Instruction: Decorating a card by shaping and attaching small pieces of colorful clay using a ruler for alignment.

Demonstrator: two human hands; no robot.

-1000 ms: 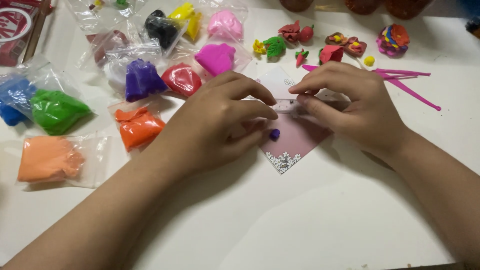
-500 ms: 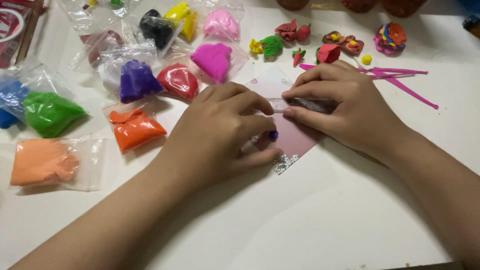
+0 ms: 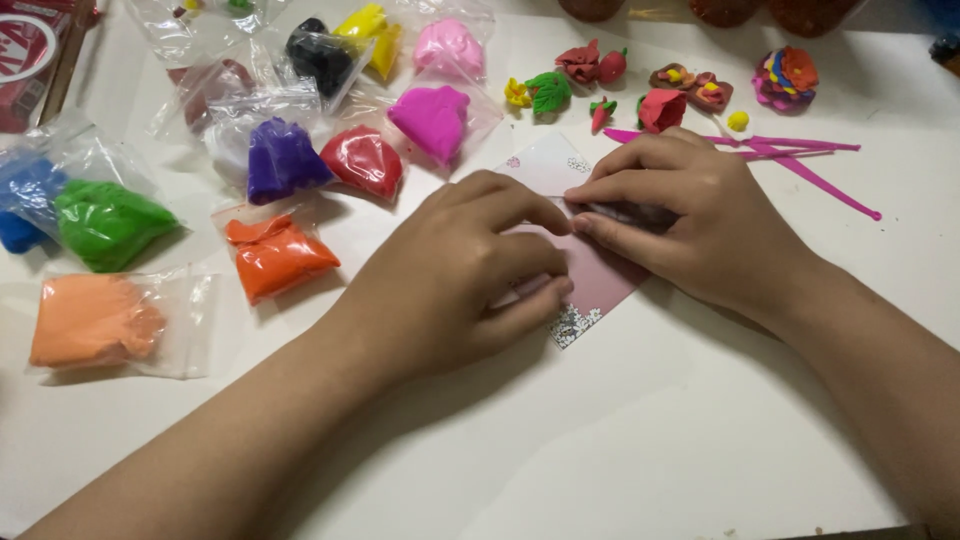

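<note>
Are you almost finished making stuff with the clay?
Some is done: small finished clay flowers sit at the far edge of the white table. Right now the left hand and right hand press together over a pink patterned card. Many bagged clay lumps, like the orange clay bag, sit untouched.
</note>
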